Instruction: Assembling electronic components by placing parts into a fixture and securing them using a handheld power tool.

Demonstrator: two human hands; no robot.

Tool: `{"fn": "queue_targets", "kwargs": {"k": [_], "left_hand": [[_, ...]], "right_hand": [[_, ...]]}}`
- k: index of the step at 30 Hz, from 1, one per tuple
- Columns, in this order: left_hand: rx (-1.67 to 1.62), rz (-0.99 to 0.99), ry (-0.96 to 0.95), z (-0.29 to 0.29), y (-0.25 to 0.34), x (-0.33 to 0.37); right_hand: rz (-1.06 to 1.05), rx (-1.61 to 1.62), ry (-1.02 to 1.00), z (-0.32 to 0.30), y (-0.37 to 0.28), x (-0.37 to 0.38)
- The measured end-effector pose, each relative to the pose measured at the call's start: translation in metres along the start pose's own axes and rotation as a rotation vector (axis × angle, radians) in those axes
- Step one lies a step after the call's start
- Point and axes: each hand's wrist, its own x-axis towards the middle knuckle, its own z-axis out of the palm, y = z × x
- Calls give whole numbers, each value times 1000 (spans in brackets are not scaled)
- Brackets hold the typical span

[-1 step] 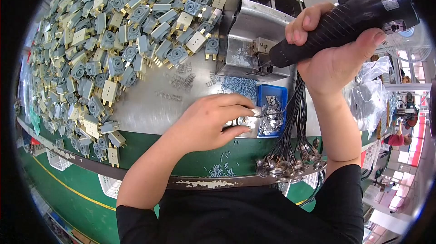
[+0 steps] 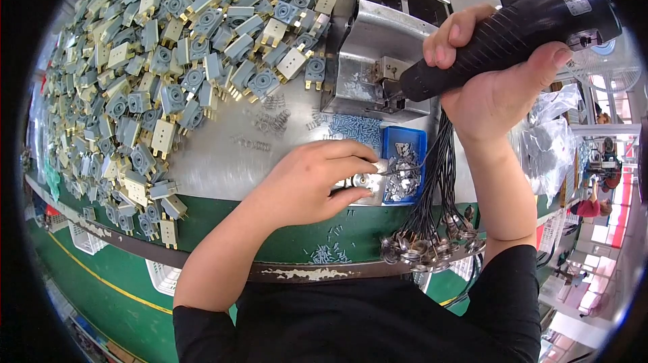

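My right hand is wrapped round a black electric screwdriver. The screwdriver slants down to the left, its nose and bit at the outlet of a metal screw feeder. Beside the blue tray, my left hand curls its thumb and fingers round a small round metal-and-white fitting. A dark cable runs from that fitting toward the right. My fingers cover much of it, so its full shape is hidden.
Grey plug housings with brass pins are heaped at left. Loose screws and springs lie mid-table. A blue tray holds small metal pieces. Black cables hang over the table edge. More screws lie on the green front strip.
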Motion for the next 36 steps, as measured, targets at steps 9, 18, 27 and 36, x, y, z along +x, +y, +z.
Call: {"fn": "queue_targets", "kwargs": {"k": [9,18,27,36], "left_hand": [[-9,-34,-15,2,4,-6],[-17,-46,-10,-1,-2,-6],[27,-48,14,2,-4,-11],[18,-47,27,3,-4,-13]], "right_hand": [[47,-80,20,12,-12,-12],[54,349,-401,14,-29,-45],[92,315,-379,28,-17,-71],[100,291,-361,36,-6,-77]]}}
